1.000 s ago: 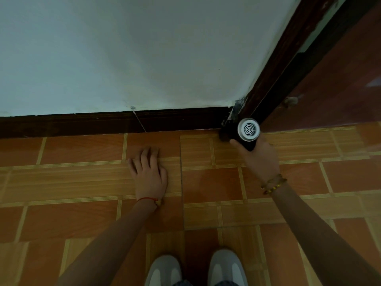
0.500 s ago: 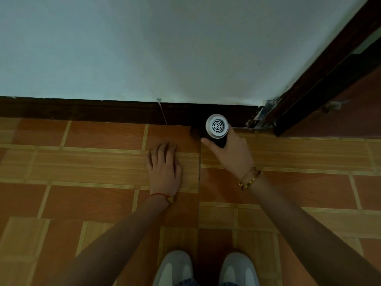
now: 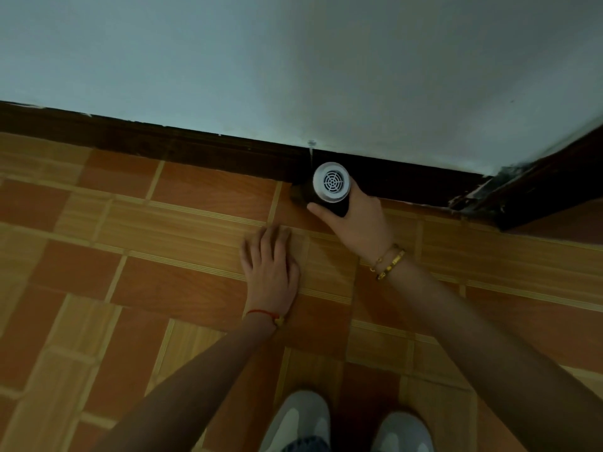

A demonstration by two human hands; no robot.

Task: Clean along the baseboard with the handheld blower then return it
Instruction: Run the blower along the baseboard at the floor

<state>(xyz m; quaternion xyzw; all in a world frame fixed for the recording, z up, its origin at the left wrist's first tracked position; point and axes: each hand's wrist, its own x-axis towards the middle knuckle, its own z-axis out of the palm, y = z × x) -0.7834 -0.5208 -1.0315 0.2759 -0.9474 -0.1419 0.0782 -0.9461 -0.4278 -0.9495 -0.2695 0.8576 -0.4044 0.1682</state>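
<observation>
A dark wooden baseboard runs along the foot of the pale wall. My right hand grips the handheld blower, a black body with a round white rear grille facing me. Its front end points at the baseboard, close to the floor, and is hidden from view. My left hand rests flat on the tiled floor just left of and nearer than the blower, fingers straight and pointing toward the wall.
A dark door frame meets the baseboard at the right, with worn paint at the corner. The floor is orange and tan tile. My two grey shoes stand at the bottom edge.
My right hand has carried the blower leftward along the baseboard, away from the door-frame corner. My left hand has stayed flat on the floor.
</observation>
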